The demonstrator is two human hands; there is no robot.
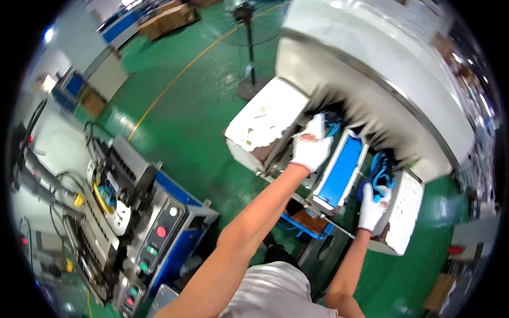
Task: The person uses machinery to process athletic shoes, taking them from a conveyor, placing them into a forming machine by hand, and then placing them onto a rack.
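My left hand (312, 148), in a white glove with bare fingertips showing, is closed on a black shoe with bright blue trim (333, 121). That shoe points into a fringe of pale bristles (366, 114) hanging across the machine's opening. Lower and to the right, my right hand (374, 205), gloved the same way, grips the near end of a second black-and-blue shoe (380, 170), whose far end is close to the fringe. Between the two shoes runs a narrow blue strip (341, 169) in a pale metal frame. My gloves hide part of both shoes.
A large white machine hood (382, 47) rises behind the bristles. White side ledges (268, 114) flank the opening. At left stands a machine with a button panel (161, 231). A blue basket (305, 225) sits below the strip; a standing fan (248, 47) is farther off.
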